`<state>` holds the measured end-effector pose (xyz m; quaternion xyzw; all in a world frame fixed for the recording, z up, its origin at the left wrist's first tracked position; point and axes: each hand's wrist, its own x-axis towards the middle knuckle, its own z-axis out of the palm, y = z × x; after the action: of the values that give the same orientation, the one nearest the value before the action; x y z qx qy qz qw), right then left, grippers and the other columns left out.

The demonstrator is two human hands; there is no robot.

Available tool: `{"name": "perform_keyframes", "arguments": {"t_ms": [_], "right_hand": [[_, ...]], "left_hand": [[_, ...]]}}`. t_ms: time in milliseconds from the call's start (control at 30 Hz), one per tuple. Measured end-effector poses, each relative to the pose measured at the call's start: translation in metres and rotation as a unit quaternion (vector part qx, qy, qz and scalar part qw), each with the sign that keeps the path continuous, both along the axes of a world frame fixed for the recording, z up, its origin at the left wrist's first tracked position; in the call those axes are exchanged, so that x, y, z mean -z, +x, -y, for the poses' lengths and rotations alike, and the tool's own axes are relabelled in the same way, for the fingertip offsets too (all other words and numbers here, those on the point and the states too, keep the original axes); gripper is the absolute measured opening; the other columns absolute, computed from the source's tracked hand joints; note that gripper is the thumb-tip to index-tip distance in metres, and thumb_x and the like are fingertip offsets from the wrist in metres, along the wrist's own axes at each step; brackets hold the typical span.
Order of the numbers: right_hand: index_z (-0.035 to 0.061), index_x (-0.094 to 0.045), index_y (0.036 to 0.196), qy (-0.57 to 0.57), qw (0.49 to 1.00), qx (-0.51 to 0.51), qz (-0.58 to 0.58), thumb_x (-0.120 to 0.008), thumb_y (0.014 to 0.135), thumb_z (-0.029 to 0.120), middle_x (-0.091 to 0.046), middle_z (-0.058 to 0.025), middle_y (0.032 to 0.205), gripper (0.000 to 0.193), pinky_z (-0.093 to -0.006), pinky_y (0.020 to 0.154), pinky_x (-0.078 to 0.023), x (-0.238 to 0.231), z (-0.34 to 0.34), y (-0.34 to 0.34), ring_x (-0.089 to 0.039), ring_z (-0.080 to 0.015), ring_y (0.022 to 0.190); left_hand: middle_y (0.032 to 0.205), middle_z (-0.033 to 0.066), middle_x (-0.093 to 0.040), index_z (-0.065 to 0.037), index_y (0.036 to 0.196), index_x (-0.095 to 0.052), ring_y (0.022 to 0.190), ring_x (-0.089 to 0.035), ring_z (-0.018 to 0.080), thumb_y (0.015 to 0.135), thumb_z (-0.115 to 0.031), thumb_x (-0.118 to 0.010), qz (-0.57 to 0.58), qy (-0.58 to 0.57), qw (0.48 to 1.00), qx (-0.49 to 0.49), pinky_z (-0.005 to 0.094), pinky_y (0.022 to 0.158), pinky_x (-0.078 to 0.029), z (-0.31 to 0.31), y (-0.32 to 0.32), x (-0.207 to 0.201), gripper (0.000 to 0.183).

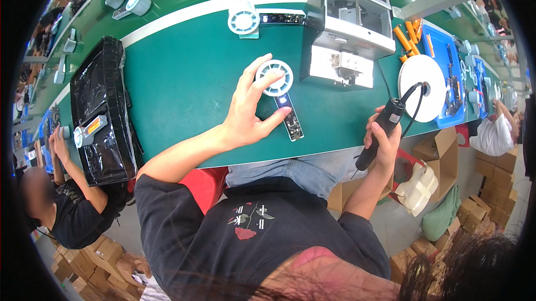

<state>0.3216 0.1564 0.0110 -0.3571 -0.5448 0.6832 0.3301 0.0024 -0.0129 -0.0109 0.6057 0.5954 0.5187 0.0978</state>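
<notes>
My left hand (pixel 245 112) is closed on a small light-blue handheld fan (pixel 287 80) over the green table. Its fingers and thumb lie across the round slotted head and the upper handle. The handle is uncovered and shows a dark circuit board (pixel 294 127). My right hand (pixel 386 147) grips a black electric screwdriver (pixel 393 112) at the table's front edge. The tool slants with its thin bit down and to the left, well apart from the fan. A second handheld fan (pixel 244 20), also with its board bare, lies farther back beside a grey box-shaped machine (pixel 357 24).
A black plastic-wrapped bin (pixel 100 111) stands at the left. On the right are a white disc (pixel 422 86), orange cylinders (pixel 406 41) and a blue tray (pixel 459 112) of parts. The screwdriver's black cable (pixel 417 108) runs past the disc. A co-worker (pixel 72 206) sits at the left.
</notes>
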Motion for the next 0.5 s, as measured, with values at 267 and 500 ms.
{"name": "perform_keyframes", "arguments": {"t_ms": [267, 500], "right_hand": [[-0.0018, -0.054, 0.129, -0.006, 1.0, 0.019, -0.016, -0.075, 0.094, 0.004, -0.064, -0.0104, 0.088, 0.041, -0.0277, 0.047, -0.049, 0.0, 0.001, 0.001, -0.058, -0.0128, 0.054], [-0.0029, -0.054, 0.128, -0.006, 0.999, 0.001, -0.039, -0.074, 0.093, 0.002, -0.064, -0.0108, 0.086, 0.04, -0.0273, 0.046, -0.049, 0.005, -0.001, 0.005, -0.06, -0.0126, 0.054]], "left_hand": [[0.162, 0.0338, -0.039, -0.011, 0.155, -0.043, 0.145, -0.052, 0.0433, 0.08, -0.006, -0.092, -0.018, 0.052, 0.998, 0.042, 0.0512, 0.113, -0.052, -0.005, 0.0, -0.011, 0.09], [0.159, 0.0244, -0.042, -0.01, 0.158, -0.032, 0.142, -0.054, 0.0337, 0.076, 0.002, -0.091, 0.162, 0.017, 0.985, 0.058, 0.0464, 0.109, -0.057, -0.013, -0.001, -0.036, 0.102]]}}
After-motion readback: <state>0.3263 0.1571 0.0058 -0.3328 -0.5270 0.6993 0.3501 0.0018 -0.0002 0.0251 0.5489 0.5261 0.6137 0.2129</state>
